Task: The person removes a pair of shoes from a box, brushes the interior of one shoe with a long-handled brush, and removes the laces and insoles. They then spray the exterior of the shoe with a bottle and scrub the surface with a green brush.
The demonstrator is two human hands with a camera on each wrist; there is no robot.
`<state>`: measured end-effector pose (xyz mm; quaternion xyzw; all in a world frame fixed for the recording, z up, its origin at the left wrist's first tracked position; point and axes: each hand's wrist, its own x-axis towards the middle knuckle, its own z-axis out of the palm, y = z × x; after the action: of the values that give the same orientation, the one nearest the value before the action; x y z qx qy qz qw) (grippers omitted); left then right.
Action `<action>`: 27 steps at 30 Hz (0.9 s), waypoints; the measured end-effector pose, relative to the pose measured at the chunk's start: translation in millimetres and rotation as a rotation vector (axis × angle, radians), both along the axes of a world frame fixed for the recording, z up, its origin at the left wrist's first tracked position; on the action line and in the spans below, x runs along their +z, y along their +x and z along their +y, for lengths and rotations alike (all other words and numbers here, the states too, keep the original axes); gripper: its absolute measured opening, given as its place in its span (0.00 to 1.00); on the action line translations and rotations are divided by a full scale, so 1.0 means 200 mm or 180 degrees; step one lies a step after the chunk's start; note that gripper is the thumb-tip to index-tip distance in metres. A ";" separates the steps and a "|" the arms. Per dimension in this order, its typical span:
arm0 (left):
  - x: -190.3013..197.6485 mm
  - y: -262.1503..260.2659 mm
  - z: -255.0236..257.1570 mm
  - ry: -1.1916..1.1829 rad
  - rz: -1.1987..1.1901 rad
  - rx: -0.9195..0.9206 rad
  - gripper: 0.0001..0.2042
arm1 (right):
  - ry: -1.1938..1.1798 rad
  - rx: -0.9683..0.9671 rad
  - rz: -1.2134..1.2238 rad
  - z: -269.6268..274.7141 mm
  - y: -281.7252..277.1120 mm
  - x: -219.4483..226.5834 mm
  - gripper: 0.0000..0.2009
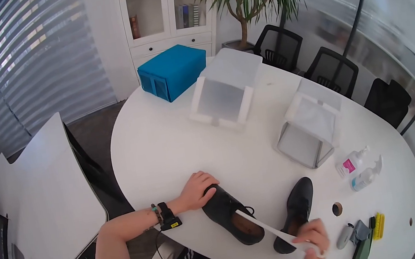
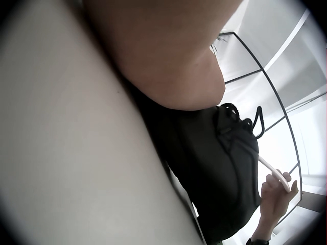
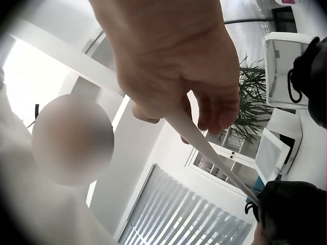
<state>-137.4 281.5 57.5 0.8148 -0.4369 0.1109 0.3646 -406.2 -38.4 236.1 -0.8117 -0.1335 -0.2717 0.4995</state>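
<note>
Two black lace-up dress shoes are on the white table. My left hand [image 1: 199,190] holds the toe of the nearer-left shoe [image 1: 225,209], whose dark side and laces show large in the left wrist view. In my right hand [image 1: 312,240] is a long white shoehorn [image 1: 272,230], gripped near its wide end. Its narrow far end reaches into the left shoe's opening; the tip is hidden there. The right wrist view shows the shoehorn [image 3: 209,153] slanting from my fingers down to that shoe [image 3: 294,212]. The other shoe [image 1: 300,199] stands just right, the shoehorn crossing near its heel.
Right of the shoes lie a yellow brush [image 1: 378,226], a dark green brush [image 1: 365,248] and a small grey item [image 1: 345,236]. Two pump bottles [image 1: 368,175] stand beyond. Two clear-fronted white boxes [image 1: 223,94] and a blue fabric box [image 1: 174,72] sit farther back. A round hole [image 1: 337,208] pierces the tabletop.
</note>
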 end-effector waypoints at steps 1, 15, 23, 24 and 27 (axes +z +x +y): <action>0.00 -0.01 0.00 0.0008 -0.0014 0.0020 0.11 | 0.0138 -0.0066 -0.0089 -0.06 -0.04 0.02 0.30; 0.02 -0.02 0.01 0.0000 0.0045 0.0002 0.11 | 0.0083 -0.1308 -0.0988 -0.26 -0.27 -0.11 0.16; 0.03 -0.02 0.00 0.0104 0.0063 -0.0006 0.11 | -0.0118 -0.0641 -0.0075 0.05 -0.05 -0.03 0.16; 0.02 -0.01 0.00 0.0023 0.0026 -0.0023 0.12 | -0.0168 -0.0895 -0.0152 0.01 -0.11 0.04 0.16; 0.02 -0.01 0.01 -0.0027 0.0053 -0.0038 0.12 | -0.0191 -0.1068 -0.0888 -0.16 -0.28 0.18 0.15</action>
<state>-140.1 283.0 62.1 0.8115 -0.4382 0.1038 0.3724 -463.1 -70.8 272.4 -0.7916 -0.0725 -0.4566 0.3996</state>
